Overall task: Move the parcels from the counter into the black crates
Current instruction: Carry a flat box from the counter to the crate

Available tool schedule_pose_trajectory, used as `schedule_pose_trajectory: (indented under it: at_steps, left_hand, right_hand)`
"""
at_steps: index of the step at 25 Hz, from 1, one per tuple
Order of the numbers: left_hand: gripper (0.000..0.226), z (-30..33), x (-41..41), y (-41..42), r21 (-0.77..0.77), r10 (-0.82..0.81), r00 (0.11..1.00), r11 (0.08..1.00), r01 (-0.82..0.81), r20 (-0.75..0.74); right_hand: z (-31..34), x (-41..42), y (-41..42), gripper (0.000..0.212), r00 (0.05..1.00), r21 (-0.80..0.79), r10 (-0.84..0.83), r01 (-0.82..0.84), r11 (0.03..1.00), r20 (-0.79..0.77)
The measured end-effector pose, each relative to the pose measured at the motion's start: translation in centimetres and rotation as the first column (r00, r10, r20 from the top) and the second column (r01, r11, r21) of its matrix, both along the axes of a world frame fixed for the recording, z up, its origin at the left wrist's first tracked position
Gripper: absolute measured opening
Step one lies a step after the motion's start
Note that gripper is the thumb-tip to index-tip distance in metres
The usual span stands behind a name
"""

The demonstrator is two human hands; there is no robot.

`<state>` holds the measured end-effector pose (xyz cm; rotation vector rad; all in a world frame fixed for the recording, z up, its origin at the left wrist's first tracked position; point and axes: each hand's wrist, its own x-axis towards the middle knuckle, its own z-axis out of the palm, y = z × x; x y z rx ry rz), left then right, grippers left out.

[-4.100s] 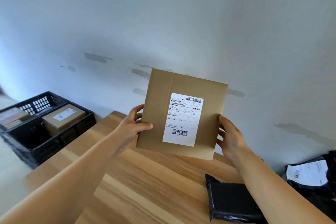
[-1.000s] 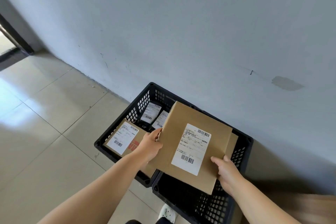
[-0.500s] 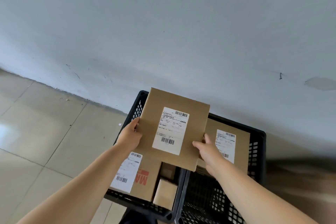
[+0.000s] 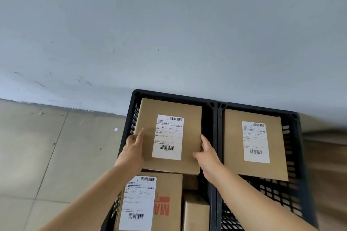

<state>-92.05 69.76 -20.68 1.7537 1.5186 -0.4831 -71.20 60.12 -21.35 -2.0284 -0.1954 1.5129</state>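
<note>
A flat brown cardboard parcel with a white shipping label lies level over the far half of the left black crate. My left hand grips its left edge, thumb on top. My right hand grips its right edge. Under and nearer to me in the same crate sit a labelled box with red print and a small plain box. The right black crate holds another flat labelled parcel.
The two crates stand side by side on a tiled floor, pushed against a grey wall. A blurred wooden counter edge shows at the far right.
The parcel went from the counter to the crates. In the last half second it dropped lower and flatter into the left crate, both hands still on its edges.
</note>
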Motion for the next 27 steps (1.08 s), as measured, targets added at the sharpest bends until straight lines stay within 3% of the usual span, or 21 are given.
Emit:
schedule_pose_trajectory:
  at_steps: [8, 14, 20, 23, 25, 27]
  left_hand:
    - [0.099, -5.6, 1.3, 1.0, 0.031, -0.28, 0.917, 0.953, 0.3, -0.285]
    - [0.094, -7.9, 1.4, 0.4, 0.079, -0.323, 0.892, 0.928, 0.363, -0.315]
    - [0.087, -7.8, 1.6, -0.9, 0.092, -0.257, 0.909, 0.949, 0.302, -0.329]
    - [0.078, -7.7, 2.1, -0.3, 0.194, -0.331, 0.868, 0.886, 0.421, -0.37]
    - [0.08, -8.2, 2.5, 0.4, 0.213, -0.379, 0.866, 0.863, 0.458, -0.325]
    - [0.088, -9.0, 2.8, 0.9, 0.152, -0.366, 0.895, 0.899, 0.411, -0.253]
  right_hand:
    - [-6.4, -0.6, 0.7, 0.088, 1.0, -0.019, 0.017, -0.017, 1.0, -0.012]
    - [-8.9, -0.7, 0.8, 0.098, 0.996, -0.01, 0.077, -0.076, 0.997, 0.042]
    - [-8.5, -1.5, 0.7, 0.097, 0.966, -0.049, 0.234, -0.229, 0.972, 0.114]
    - [-8.5, -1.7, 0.8, 0.098, 0.944, -0.083, 0.305, -0.296, 0.951, 0.129]
    - [-8.6, -1.4, 0.8, 0.097, 0.927, -0.106, 0.351, -0.339, 0.935, 0.132]
    - [-8.7, -1.1, 0.9, 0.096, 0.914, -0.116, 0.383, -0.369, 0.922, 0.134]
